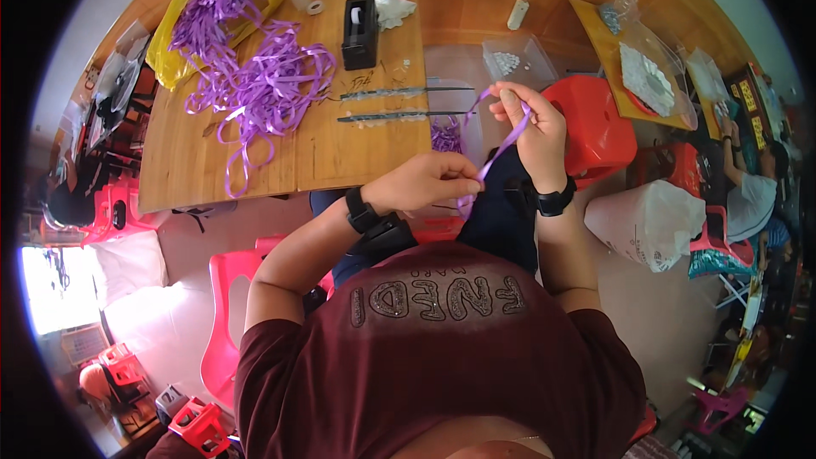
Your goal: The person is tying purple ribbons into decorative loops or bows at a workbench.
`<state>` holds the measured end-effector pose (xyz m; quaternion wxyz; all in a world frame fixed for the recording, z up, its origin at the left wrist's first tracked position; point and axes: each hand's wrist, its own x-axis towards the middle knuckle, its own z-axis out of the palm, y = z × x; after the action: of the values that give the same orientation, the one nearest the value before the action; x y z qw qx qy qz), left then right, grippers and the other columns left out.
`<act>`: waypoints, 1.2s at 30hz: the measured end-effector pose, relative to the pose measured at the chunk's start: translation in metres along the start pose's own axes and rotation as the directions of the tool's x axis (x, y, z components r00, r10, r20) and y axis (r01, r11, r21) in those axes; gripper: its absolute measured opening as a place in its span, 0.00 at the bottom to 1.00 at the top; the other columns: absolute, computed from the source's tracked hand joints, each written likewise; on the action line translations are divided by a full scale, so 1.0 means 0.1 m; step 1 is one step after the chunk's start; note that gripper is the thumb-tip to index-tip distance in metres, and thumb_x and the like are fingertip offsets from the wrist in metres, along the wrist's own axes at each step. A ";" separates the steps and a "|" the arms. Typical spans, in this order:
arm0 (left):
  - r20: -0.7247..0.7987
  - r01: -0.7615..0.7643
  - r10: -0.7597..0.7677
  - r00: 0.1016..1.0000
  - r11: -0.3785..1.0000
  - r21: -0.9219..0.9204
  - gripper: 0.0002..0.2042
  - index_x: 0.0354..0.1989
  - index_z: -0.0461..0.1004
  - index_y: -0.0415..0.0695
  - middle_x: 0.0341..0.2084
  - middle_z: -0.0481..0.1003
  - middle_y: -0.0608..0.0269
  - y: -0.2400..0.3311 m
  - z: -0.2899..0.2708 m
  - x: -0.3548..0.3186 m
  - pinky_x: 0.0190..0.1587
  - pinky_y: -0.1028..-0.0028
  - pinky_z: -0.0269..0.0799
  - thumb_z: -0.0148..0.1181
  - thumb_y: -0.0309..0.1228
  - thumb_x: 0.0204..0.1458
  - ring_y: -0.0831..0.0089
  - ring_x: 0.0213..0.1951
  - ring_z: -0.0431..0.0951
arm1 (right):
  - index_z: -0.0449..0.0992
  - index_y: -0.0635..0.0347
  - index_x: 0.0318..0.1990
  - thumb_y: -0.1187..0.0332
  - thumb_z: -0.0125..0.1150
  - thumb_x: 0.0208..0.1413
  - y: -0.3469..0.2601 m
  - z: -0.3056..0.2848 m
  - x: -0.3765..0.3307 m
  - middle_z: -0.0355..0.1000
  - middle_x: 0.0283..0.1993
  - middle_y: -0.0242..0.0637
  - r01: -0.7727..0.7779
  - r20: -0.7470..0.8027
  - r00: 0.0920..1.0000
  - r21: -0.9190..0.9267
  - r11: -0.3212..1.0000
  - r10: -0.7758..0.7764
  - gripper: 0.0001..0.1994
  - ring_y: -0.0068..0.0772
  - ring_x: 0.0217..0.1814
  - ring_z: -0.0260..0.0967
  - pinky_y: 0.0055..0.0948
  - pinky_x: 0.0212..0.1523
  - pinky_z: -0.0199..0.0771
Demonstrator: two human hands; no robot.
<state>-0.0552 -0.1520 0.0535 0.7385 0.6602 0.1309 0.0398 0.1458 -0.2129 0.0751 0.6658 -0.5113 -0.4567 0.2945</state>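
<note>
A narrow purple ribbon (508,138) runs slantwise between my two hands above my lap. My left hand (432,181) pinches its lower part, and a short end hangs below the fingers. Higher and to the right, my right hand (534,123) grips the upper part between thumb and fingers. On the wooden table to the left lies a loose tangle of purple ribbon (263,76), spilling out of a yellow plastic bag (161,55). Beyond my left hand, a clear bin holds purple ribbon pieces (446,133).
A black tape dispenser (360,32) stands on the table (289,172). Two dark strips (391,116) with clear tape jut over its right edge. Red stools (589,126) stand at the right, near a white sack (643,223). Another person (752,200) sits at the far right.
</note>
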 end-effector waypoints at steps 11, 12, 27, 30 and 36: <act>-0.305 0.066 0.117 0.945 0.846 0.530 0.10 0.38 0.77 0.39 0.23 0.77 0.54 0.09 0.00 0.26 0.32 0.67 0.72 0.59 0.35 0.57 0.64 0.26 0.78 | 0.68 0.57 0.63 0.81 0.60 0.51 0.30 -0.67 -0.18 0.75 0.53 0.38 0.033 0.405 0.885 -0.547 0.837 0.230 0.29 0.23 0.50 0.73 0.25 0.50 0.73; -0.304 0.071 0.112 0.946 0.844 0.532 0.10 0.38 0.77 0.39 0.23 0.77 0.54 0.10 -0.01 0.29 0.32 0.67 0.72 0.59 0.35 0.57 0.64 0.26 0.78 | 0.68 0.57 0.63 0.81 0.60 0.51 0.30 -0.60 -0.17 0.75 0.53 0.38 0.030 0.404 0.886 -0.543 0.839 0.229 0.29 0.23 0.50 0.73 0.25 0.50 0.73; -0.476 0.309 -0.205 0.855 0.939 0.152 0.13 0.41 0.77 0.35 0.22 0.77 0.61 -0.12 -0.26 0.77 0.28 0.73 0.74 0.59 0.35 0.58 0.76 0.25 0.79 | 0.79 0.59 0.50 0.75 0.62 0.57 0.58 -0.34 0.02 0.79 0.38 0.45 0.021 0.320 0.933 -0.510 0.860 0.167 0.13 0.29 0.35 0.77 0.27 0.38 0.75; -0.370 0.158 -0.142 0.918 0.987 0.014 0.14 0.46 0.75 0.36 0.29 0.79 0.58 -0.29 -0.29 0.82 0.36 0.75 0.77 0.59 0.34 0.59 0.74 0.33 0.80 | 0.80 0.58 0.47 0.72 0.59 0.58 0.81 -0.42 0.15 0.79 0.38 0.47 0.034 0.225 0.969 -0.538 0.843 0.105 0.11 0.42 0.39 0.79 0.31 0.38 0.75; -0.312 0.013 0.204 0.928 0.819 0.574 0.20 0.56 0.71 0.37 0.41 0.80 0.50 -0.34 -0.27 0.67 0.50 0.68 0.75 0.60 0.33 0.57 0.63 0.46 0.81 | 0.81 0.60 0.44 0.78 0.59 0.55 1.10 -0.42 0.56 0.79 0.41 0.44 0.315 0.342 0.931 -0.570 0.759 -0.129 0.10 0.38 0.42 0.78 0.29 0.43 0.76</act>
<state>-0.0013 -0.1146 0.0081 0.4694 0.8364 0.2355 0.1570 0.2150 -0.1487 -0.0146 0.4207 -0.5943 -0.6754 0.1169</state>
